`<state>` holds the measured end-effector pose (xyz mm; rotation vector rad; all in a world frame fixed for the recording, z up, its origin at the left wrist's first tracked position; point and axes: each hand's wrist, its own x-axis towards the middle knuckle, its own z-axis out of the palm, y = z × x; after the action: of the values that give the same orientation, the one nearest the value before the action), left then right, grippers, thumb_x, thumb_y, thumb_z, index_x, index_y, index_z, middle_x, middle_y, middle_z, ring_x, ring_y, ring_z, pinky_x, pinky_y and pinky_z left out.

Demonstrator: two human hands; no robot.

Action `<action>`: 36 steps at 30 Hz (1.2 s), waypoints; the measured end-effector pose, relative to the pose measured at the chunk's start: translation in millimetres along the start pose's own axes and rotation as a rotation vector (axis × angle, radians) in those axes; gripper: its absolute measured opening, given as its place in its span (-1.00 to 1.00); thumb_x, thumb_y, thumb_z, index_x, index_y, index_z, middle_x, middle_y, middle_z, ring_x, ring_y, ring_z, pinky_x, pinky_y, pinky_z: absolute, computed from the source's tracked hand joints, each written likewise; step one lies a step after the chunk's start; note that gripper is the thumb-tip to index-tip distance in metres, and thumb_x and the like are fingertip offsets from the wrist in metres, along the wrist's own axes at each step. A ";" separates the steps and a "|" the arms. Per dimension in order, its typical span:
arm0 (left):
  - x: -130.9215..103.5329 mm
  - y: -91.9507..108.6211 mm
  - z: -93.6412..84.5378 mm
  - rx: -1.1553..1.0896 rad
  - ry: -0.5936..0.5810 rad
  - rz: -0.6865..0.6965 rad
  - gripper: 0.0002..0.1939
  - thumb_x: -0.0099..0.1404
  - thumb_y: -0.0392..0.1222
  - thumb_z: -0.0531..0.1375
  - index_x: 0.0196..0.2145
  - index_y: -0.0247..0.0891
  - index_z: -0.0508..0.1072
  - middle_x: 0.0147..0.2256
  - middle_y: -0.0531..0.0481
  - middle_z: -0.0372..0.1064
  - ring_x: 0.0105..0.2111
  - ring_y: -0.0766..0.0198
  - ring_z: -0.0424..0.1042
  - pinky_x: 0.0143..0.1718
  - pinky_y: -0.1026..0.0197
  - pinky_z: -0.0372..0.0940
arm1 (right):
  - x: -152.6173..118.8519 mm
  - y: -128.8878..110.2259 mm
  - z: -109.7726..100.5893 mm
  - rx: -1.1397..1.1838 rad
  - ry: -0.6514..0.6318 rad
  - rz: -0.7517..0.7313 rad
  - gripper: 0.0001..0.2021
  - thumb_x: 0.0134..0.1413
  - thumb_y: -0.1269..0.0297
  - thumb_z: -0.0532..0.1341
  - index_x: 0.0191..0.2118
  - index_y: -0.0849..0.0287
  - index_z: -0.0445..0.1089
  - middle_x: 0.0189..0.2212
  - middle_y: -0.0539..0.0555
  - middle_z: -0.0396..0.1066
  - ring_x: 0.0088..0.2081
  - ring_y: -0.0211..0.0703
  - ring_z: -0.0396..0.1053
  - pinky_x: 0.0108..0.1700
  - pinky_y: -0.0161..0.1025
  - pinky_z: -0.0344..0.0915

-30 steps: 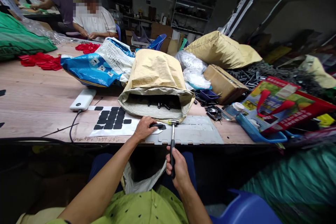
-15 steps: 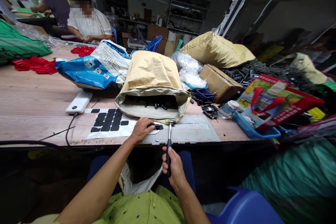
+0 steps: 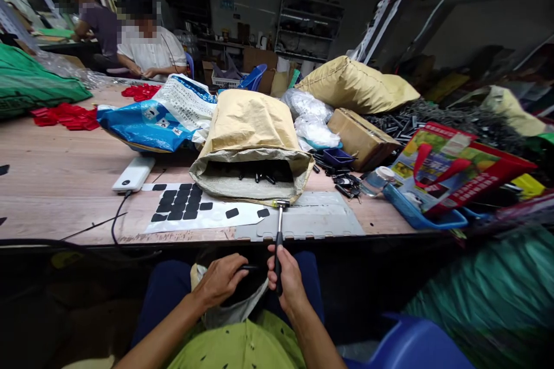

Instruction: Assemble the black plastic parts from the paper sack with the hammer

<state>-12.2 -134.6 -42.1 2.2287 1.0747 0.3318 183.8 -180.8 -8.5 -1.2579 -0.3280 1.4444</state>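
Observation:
Below the table edge, over a pale sack (image 3: 229, 314) on the lap, my left hand (image 3: 223, 278) is closed on a small black piece (image 3: 248, 267) whose kind I cannot make out. My right hand (image 3: 285, 274) grips the black handle of a small hammer (image 3: 279, 236). The hammer's head, with one yellowish face, rests on a grey sheet (image 3: 320, 219) in front of an open-mouthed tan sack (image 3: 255, 121). Several small black pieces (image 3: 265, 177) show in the sack's mouth. A white sheet with black rounded-square pads (image 3: 179, 202) lies to the left.
A white power bank (image 3: 133, 175) with a cable lies left, by a blue-and-white bag (image 3: 160, 115). To the right are a water bottle (image 3: 377, 180), a blue tray (image 3: 404, 210) and a cardboard box (image 3: 361, 135). Two people sit at the back left.
My left hand has moved from the table down over the lap sack with the black piece, uncovering black pads on the white sheet. My right hand and hammer stay nearly still.

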 end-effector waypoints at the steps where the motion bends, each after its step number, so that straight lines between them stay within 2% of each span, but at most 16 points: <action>1: -0.1 -6.5 9.9 0.040 -0.034 -0.087 -0.74 0.42 -0.06 0.03 -0.13 -0.09 0.50 -0.21 -0.07 0.50 -0.19 0.13 0.49 -0.15 0.15 0.30 | -0.3 -0.4 0.1 -0.001 0.002 0.000 -0.40 -0.11 -0.26 0.36 -0.14 0.16 0.37 -0.57 -0.15 0.27 -0.70 -0.45 0.07 -0.70 -0.44 -0.03; 4: 6.9 -20.2 30.7 0.155 -0.121 -0.323 -0.78 0.38 -0.12 0.06 -0.22 -0.14 0.51 -0.22 -0.13 0.53 -0.15 0.03 0.52 -0.16 0.11 0.30 | -1.7 -1.8 0.5 -0.009 0.008 0.005 -0.41 -0.11 -0.26 0.36 -0.15 0.16 0.38 -0.57 -0.15 0.27 -0.70 -0.45 0.07 -0.71 -0.45 -0.04; 6: 13.3 -18.8 32.1 0.168 -0.154 -0.376 -0.82 0.32 -0.15 0.13 -0.24 -0.15 0.53 -0.21 -0.17 0.54 -0.14 -0.01 0.53 -0.17 0.09 0.30 | -2.3 -2.7 0.7 -0.018 0.006 0.006 -0.42 -0.10 -0.26 0.36 -0.16 0.16 0.38 -0.57 -0.14 0.28 -0.70 -0.45 0.07 -0.71 -0.45 -0.04; 7: 17.1 -14.2 27.8 0.147 -0.167 -0.355 -0.84 0.28 -0.15 0.17 -0.25 -0.15 0.54 -0.22 -0.16 0.55 -0.16 -0.01 0.53 -0.19 0.10 0.30 | -2.5 -3.0 0.7 -0.023 0.006 0.005 -0.42 -0.09 -0.26 0.36 -0.16 0.16 0.38 -0.57 -0.14 0.28 -0.70 -0.45 0.07 -0.71 -0.45 -0.04; 9: 27.9 0.8 9.2 0.040 -0.208 -0.231 -0.84 0.20 -0.14 0.23 -0.26 -0.14 0.56 -0.27 -0.09 0.56 -0.25 0.06 0.53 -0.27 0.16 0.29 | -2.4 -3.3 0.7 -0.028 0.007 0.006 -0.42 -0.09 -0.26 0.35 -0.16 0.16 0.38 -0.57 -0.14 0.28 -0.70 -0.45 0.07 -0.71 -0.44 -0.03; 11: 47.2 18.3 -20.2 -0.126 -0.242 -0.071 -0.83 0.20 -0.10 0.23 -0.28 -0.13 0.58 -0.37 0.01 0.54 -0.37 0.18 0.50 -0.36 0.24 0.25 | -2.1 -3.3 0.6 -0.032 0.012 0.012 -0.41 -0.10 -0.27 0.35 -0.15 0.16 0.38 -0.57 -0.14 0.28 -0.70 -0.45 0.07 -0.71 -0.45 -0.03; 12: 60.9 25.5 -37.1 -0.215 -0.219 -0.021 -0.80 0.25 -0.08 0.19 -0.27 -0.14 0.58 -0.40 0.04 0.53 -0.40 0.22 0.47 -0.39 0.26 0.23 | -1.9 -3.2 0.6 -0.032 0.014 0.017 -0.40 -0.10 -0.27 0.35 -0.14 0.16 0.38 -0.57 -0.15 0.27 -0.70 -0.45 0.07 -0.71 -0.45 -0.03; 13: 77.1 30.5 -54.2 -0.260 -0.144 -0.010 -0.77 0.27 -0.05 0.17 -0.26 -0.16 0.59 -0.43 0.05 0.52 -0.42 0.24 0.45 -0.40 0.27 0.23 | -1.7 -3.2 0.5 -0.032 0.015 0.022 -0.40 -0.10 -0.28 0.35 -0.14 0.16 0.38 -0.57 -0.15 0.27 -0.70 -0.45 0.06 -0.71 -0.45 -0.03; 15: 114.9 31.8 -85.3 -0.218 0.142 -0.066 -0.74 0.28 -0.02 0.16 -0.31 -0.20 0.58 -0.44 0.02 0.50 -0.40 0.22 0.44 -0.34 0.23 0.26 | -1.6 -3.0 0.3 -0.032 0.015 0.028 -0.39 -0.10 -0.29 0.34 -0.15 0.16 0.38 -0.57 -0.15 0.26 -0.70 -0.45 0.06 -0.71 -0.45 -0.04; 18: 171.8 15.3 -114.4 -0.026 0.582 -0.288 -0.77 0.25 -0.12 0.18 -0.23 -0.25 0.56 -0.29 -0.10 0.50 -0.26 0.13 0.46 -0.16 0.14 0.30 | -1.8 -2.5 -0.6 -0.038 0.015 0.025 -0.39 -0.10 -0.30 0.34 -0.15 0.16 0.38 -0.57 -0.15 0.26 -0.70 -0.45 0.05 -0.72 -0.45 -0.04; 20: 200.6 0.0 -120.2 0.093 0.693 -0.425 -0.76 0.23 -0.16 0.17 -0.19 -0.27 0.54 -0.17 -0.19 0.47 -0.15 0.05 0.45 -0.11 0.09 0.31 | -1.9 -2.1 -1.4 -0.039 0.015 0.022 -0.39 -0.09 -0.30 0.34 -0.15 0.16 0.38 -0.56 -0.15 0.26 -0.70 -0.46 0.05 -0.72 -0.45 -0.03; 23: 224.4 -16.3 -116.9 0.177 0.632 -0.566 -0.72 0.23 -0.14 0.19 -0.14 -0.29 0.53 -0.08 -0.29 0.43 -0.06 -0.07 0.42 -0.12 0.04 0.33 | -1.8 -1.6 -2.4 -0.036 0.015 0.025 -0.40 -0.09 -0.30 0.34 -0.16 0.16 0.38 -0.57 -0.15 0.26 -0.70 -0.46 0.05 -0.72 -0.45 -0.02; 27: 227.1 -23.1 -114.7 0.213 0.550 -0.616 -0.71 0.26 -0.06 0.18 -0.15 -0.27 0.54 -0.07 -0.29 0.44 -0.05 -0.10 0.42 -0.15 0.02 0.34 | -1.6 -1.3 -2.6 -0.035 0.012 0.028 -0.40 -0.09 -0.30 0.33 -0.16 0.16 0.38 -0.57 -0.15 0.26 -0.70 -0.46 0.04 -0.72 -0.45 -0.02; 31: 202.4 -22.0 -120.8 0.248 0.503 -0.608 -0.74 0.28 -0.06 0.18 -0.19 -0.24 0.57 -0.10 -0.25 0.47 -0.07 -0.09 0.41 -0.16 0.01 0.32 | -1.2 -1.3 -2.0 -0.035 0.015 0.027 -0.40 -0.08 -0.29 0.33 -0.15 0.15 0.37 -0.57 -0.15 0.26 -0.69 -0.45 0.04 -0.72 -0.45 -0.02; 33: 180.7 -19.1 -119.1 0.274 0.513 -0.503 -0.75 0.30 -0.06 0.18 -0.19 -0.22 0.57 -0.16 -0.22 0.49 -0.07 -0.09 0.39 -0.13 0.01 0.30 | -0.9 -1.0 -1.6 -0.039 0.017 0.023 -0.40 -0.08 -0.29 0.33 -0.15 0.15 0.37 -0.56 -0.14 0.27 -0.69 -0.45 0.04 -0.72 -0.45 -0.03; 36: 145.2 -12.4 -104.8 0.217 0.475 -0.173 -0.79 0.33 -0.09 0.19 -0.16 -0.19 0.55 -0.22 -0.12 0.50 -0.11 0.02 0.37 -0.07 0.05 0.26 | -0.7 -0.5 -0.5 -0.049 0.018 0.014 -0.40 -0.07 -0.29 0.32 -0.11 0.14 0.36 -0.56 -0.15 0.27 -0.69 -0.44 0.05 -0.72 -0.45 -0.02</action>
<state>22.9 28.6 23.8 2.2799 1.6084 0.7239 184.3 -181.5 -7.9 -1.3140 -0.3448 1.4434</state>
